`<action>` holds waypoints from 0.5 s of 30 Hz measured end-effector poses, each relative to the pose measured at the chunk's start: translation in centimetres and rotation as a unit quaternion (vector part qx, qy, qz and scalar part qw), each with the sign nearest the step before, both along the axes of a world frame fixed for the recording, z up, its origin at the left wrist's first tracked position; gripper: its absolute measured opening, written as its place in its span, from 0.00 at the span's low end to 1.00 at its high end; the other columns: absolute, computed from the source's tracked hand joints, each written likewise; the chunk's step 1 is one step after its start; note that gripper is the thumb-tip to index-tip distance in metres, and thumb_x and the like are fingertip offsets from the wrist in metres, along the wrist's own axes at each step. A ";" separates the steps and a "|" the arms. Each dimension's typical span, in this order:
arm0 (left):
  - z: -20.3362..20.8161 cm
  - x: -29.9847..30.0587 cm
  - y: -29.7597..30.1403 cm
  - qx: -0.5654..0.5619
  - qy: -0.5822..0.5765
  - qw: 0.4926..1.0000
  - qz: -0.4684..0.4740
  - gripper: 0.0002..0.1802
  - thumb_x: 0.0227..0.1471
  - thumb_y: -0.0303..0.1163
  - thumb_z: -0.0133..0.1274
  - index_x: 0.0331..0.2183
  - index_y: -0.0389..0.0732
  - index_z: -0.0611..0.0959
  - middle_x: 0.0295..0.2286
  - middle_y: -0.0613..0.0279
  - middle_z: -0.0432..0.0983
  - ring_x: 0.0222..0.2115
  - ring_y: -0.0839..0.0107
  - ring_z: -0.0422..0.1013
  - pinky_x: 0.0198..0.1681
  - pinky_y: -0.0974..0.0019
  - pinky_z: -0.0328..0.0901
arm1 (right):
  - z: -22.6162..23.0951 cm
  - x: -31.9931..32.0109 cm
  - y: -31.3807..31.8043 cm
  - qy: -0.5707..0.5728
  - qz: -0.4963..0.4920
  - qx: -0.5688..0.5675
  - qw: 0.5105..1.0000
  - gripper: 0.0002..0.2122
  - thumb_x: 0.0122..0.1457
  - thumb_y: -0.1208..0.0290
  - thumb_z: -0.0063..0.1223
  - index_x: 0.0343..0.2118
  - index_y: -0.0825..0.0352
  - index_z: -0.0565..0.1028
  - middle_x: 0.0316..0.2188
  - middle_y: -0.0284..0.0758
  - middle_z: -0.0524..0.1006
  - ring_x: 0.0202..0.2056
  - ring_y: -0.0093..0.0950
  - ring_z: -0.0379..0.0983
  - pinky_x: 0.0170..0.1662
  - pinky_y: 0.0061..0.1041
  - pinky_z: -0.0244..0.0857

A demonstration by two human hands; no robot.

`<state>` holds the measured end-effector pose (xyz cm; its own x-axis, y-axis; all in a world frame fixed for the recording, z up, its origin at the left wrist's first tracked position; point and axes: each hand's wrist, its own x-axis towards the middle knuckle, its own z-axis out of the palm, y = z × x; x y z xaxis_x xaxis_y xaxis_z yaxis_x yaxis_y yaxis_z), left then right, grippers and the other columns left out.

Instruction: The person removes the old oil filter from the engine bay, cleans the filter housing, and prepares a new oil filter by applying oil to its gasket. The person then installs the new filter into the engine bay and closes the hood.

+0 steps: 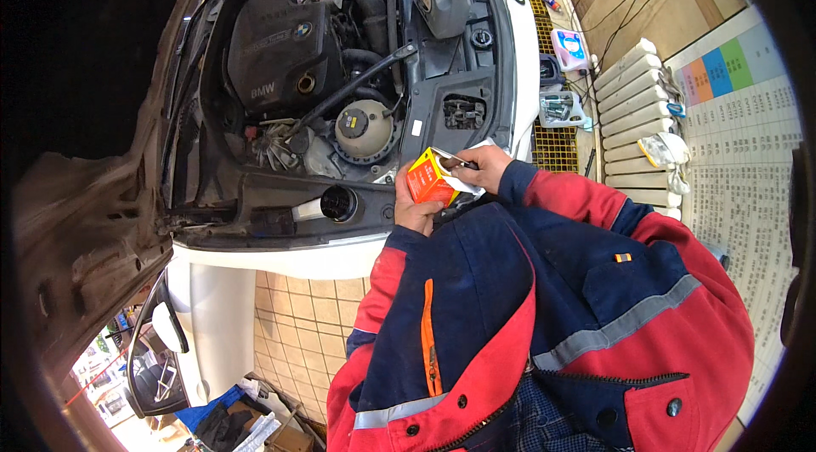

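Over the near edge of a car's engine bay, I hold a small red and yellow carton (pixel 427 183) tilted, its opened end toward the right. My left hand (pixel 414 210) is wrapped round its lower left side. At the opened end is my right hand (pixel 488 168), fingers closed and partly at the mouth of the carton. Something dark shows by those fingertips, too small to make out. White flaps or paper stick out below the right hand. Left of the carton lies a white, funnel-like piece with a round black mouth (pixel 339 204).
Beyond my hands are a black engine cover (pixel 280 56) with an uncapped filler hole (pixel 306 83) and a pale reservoir (pixel 363 130) with a black cap. The raised hood (pixel 76 69) fills the left. At right stand a white radiator (pixel 633 103), a jug (pixel 569 50) and a tool tub (pixel 561 110).
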<state>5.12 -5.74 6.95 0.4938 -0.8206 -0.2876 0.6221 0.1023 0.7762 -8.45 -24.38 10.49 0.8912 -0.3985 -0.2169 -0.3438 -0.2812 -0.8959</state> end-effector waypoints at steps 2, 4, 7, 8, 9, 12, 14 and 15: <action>-0.1 0.0 0.0 -0.005 -0.014 1.000 -0.011 0.60 0.29 0.05 0.58 0.66 0.47 0.60 0.58 0.55 0.66 0.60 0.55 0.66 0.63 0.52 0.66 | -0.5 -0.2 -0.8 -0.002 0.025 0.055 0.998 0.16 0.61 0.62 0.64 0.50 0.62 0.84 0.35 0.43 0.85 0.37 0.35 0.83 0.43 0.30 0.74; -0.3 -0.3 -0.1 -0.005 -0.052 0.998 -0.033 0.60 0.29 0.05 0.59 0.66 0.47 0.60 0.57 0.56 0.67 0.60 0.56 0.66 0.63 0.52 0.66 | -0.8 -0.4 -1.5 0.005 0.061 0.047 0.997 0.16 0.60 0.62 0.66 0.49 0.63 0.84 0.36 0.43 0.85 0.39 0.35 0.83 0.45 0.30 0.73; -0.5 -0.8 -0.4 -0.003 -0.067 0.997 -0.029 0.56 0.35 0.07 0.58 0.66 0.44 0.58 0.55 0.52 0.67 0.56 0.58 0.70 0.60 0.55 0.69 | -0.5 -0.5 -1.9 -0.007 0.083 -0.048 0.995 0.14 0.55 0.63 0.69 0.42 0.63 0.86 0.36 0.43 0.84 0.40 0.39 0.82 0.45 0.34 0.74; -0.5 -0.8 -0.5 0.007 -0.068 0.997 -0.031 0.55 0.37 0.07 0.59 0.66 0.44 0.58 0.55 0.51 0.67 0.56 0.57 0.70 0.60 0.54 0.69 | -0.2 -0.5 -1.8 -0.006 0.087 -0.102 0.991 0.14 0.55 0.62 0.69 0.41 0.63 0.86 0.36 0.43 0.84 0.40 0.40 0.82 0.45 0.35 0.74; -0.5 -0.9 -0.5 -0.003 -0.072 0.997 -0.031 0.53 0.42 0.10 0.59 0.66 0.44 0.57 0.55 0.50 0.67 0.56 0.56 0.70 0.61 0.53 0.68 | 0.1 -0.6 -1.5 -0.012 0.071 -0.096 0.993 0.13 0.51 0.64 0.69 0.38 0.64 0.85 0.35 0.42 0.83 0.39 0.42 0.81 0.45 0.37 0.74; -0.4 -0.7 -0.3 -0.020 -0.013 1.000 -0.008 0.46 0.53 0.21 0.59 0.68 0.44 0.55 0.58 0.46 0.65 0.59 0.52 0.67 0.63 0.47 0.65 | 1.5 -0.9 -0.1 -0.007 0.025 -0.142 0.990 0.14 0.48 0.66 0.67 0.39 0.64 0.84 0.36 0.41 0.81 0.40 0.42 0.80 0.44 0.38 0.75; -0.3 -0.3 0.0 -0.043 0.101 0.994 0.005 0.43 0.60 0.31 0.59 0.68 0.44 0.55 0.61 0.44 0.63 0.63 0.49 0.64 0.65 0.42 0.61 | 2.2 -1.0 0.5 -0.101 0.038 -0.155 0.982 0.16 0.46 0.71 0.66 0.40 0.64 0.80 0.39 0.37 0.77 0.39 0.40 0.79 0.42 0.35 0.75; -0.4 -0.2 0.2 -0.035 0.087 0.996 0.011 0.39 0.65 0.41 0.54 0.69 0.45 0.56 0.64 0.44 0.61 0.65 0.47 0.61 0.66 0.39 0.60 | 2.4 -1.0 0.7 -0.113 0.047 -0.131 0.984 0.15 0.45 0.73 0.66 0.39 0.64 0.80 0.39 0.36 0.76 0.38 0.37 0.79 0.42 0.33 0.74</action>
<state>4.89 -5.51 6.54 0.4595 -0.8311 -0.3134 0.7438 0.1671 0.6472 -9.40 -23.68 12.92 0.9403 -0.3283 0.0893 -0.1063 -0.5329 -0.8395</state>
